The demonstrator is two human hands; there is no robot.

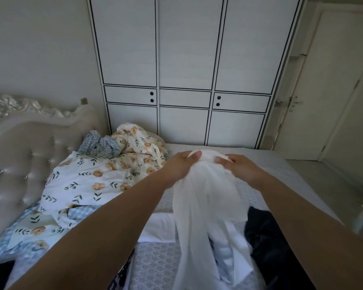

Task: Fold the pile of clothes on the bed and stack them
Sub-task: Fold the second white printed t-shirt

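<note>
Two bare forearms fill the lower part of the view, reaching forward over the bed (302, 170). Between them hangs a white garment (208, 206), lifted above the bed and draping down toward the camera in long loose folds. The left hand (181, 164) grips the garment's top edge, its fingers (194, 156) curled over the bunched cloth. The right hand (239, 166) holds the same edge just beside it, its fingers (222, 160) also curled and pinching the fabric.

Under the hanging garment, more clothes lie on the bed: a flat white piece (157, 227) to the garment's left, a dark garment (266, 233) to its right, and some pale blue and white cloth (224, 262) directly below it. Another dark item (0, 271) lies at the bed's near left corner.

Left of the white garment, a floral duvet (88, 181) with orange blossoms and green leaves is heaped across the bed, with a blue checked cloth (99, 146) crumpled on top at its far end. A tufted, carved headboard (19, 143) stands at the bed's left side. Beyond the bed rises a white wardrobe (184, 59) with black trim lines, and a pale door (333, 91) stands to its right.
</note>
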